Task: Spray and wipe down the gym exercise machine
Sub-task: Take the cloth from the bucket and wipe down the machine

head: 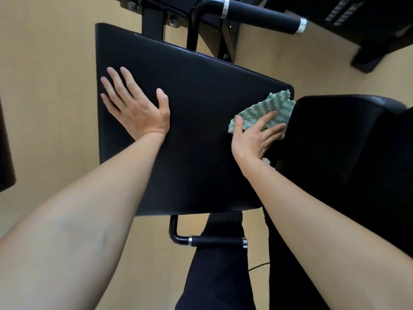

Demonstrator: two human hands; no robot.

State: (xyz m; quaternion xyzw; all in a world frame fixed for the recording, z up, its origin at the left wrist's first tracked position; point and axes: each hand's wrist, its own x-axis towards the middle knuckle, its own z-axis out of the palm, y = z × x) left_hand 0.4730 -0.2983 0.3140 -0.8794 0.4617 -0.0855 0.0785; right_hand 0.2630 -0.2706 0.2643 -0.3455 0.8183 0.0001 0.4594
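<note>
You see a tan floor (49, 63), a thin black cable (259, 266) lying on it, and a dark object (5, 151) at left.

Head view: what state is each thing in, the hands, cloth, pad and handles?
Pad: wet or dry, cannot tell.
Cloth: spread at the pad's right edge.
Left hand: flat, resting on the pad.
Right hand: fingers straight, pressing the cloth.
Near handle: untouched.
Far handle: untouched.

No text, label or number can be read anywhere.

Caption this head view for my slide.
Right hand presses green cloth onto black pad where left hand rests flat.
</note>
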